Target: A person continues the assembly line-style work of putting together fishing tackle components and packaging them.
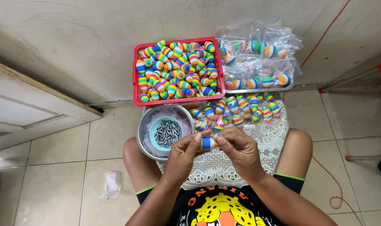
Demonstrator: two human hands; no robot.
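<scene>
My left hand (183, 155) and my right hand (240, 151) meet over my lap and together pinch one striped egg-shaped float (207, 143), banded blue, white, orange and green. It looks to sit in a small clear bag, though that is hard to tell. Just left of my left hand stands a metal bowl (143, 127) lined with clear plastic, holding a small blue dish (156, 125) of grey metal sinkers (168, 133).
A red basket (136, 81) heaped with striped floats stands against the wall. Bagged floats (236, 109) lie in rows on a white lace cloth (265, 144) and on a tray (261, 62) behind. A crumpled paper scrap (111, 185) lies on the tile floor. A red cord (330, 184) runs at right.
</scene>
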